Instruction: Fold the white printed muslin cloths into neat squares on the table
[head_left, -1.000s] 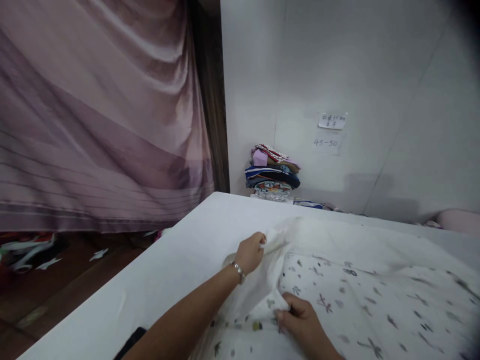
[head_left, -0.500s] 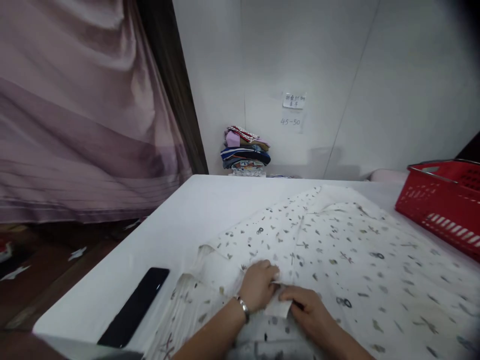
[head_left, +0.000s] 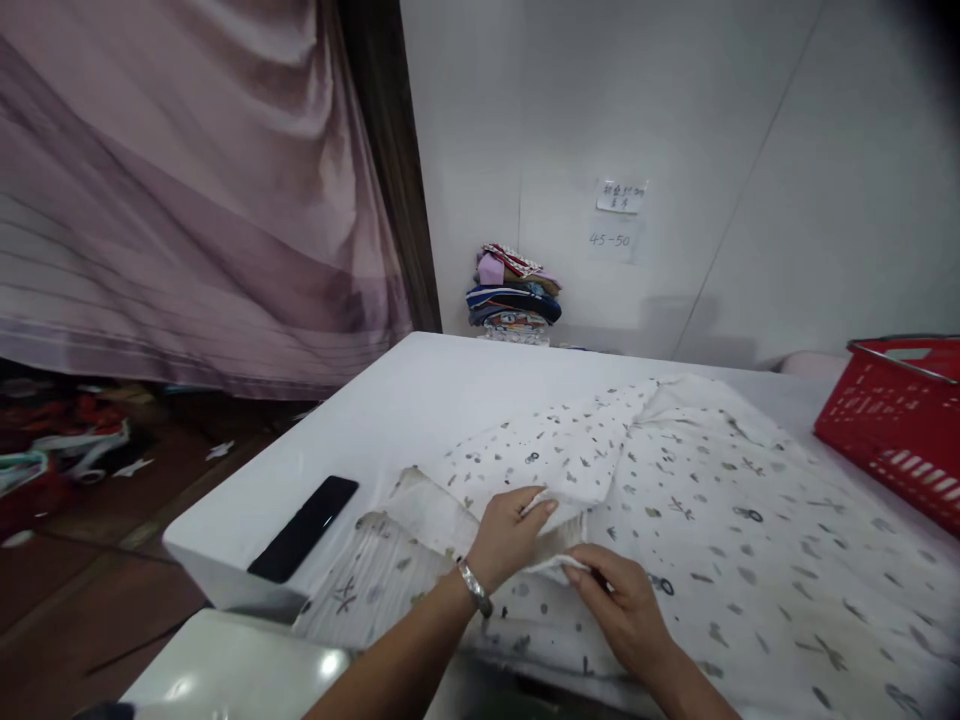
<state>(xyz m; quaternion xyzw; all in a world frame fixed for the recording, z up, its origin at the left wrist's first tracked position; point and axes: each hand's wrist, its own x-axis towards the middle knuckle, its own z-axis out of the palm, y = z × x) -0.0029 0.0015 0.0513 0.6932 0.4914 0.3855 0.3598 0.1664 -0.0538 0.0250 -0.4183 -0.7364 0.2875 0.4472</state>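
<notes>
As the Left Hand (head_left: 504, 540) and Right Hand (head_left: 622, 600) Pinch a Printed Cloth (head_left: 712, 530), a Red Basket (head_left: 900, 430) Stands Just Beside It

The left hand, a silver bracelet (head_left: 475, 587) at its wrist, is nearly closed, thumb and fingers gripping a raised fold. The right hand, just beside it, holds a nearby edge between thumb and bent forefinger. Between the two grips the cloth's layers part slightly, showing a plain inner face.

White and scattered with small dark motifs, the cloth spreads across the middle and right of a white table (head_left: 465, 380), reaching its near edge. To the left of the hands a corner is turned back, and toward the far side a plain white portion lies rumpled.

Slatted and fitted with a metal handle, the basket is cut off at the right of the view; what it contains cannot be told. A black phone (head_left: 304, 530) lies on the table's left part, near the cloth but apart from it. Folded fabrics (head_left: 516, 300) are stacked beyond the table's far edge.
</notes>
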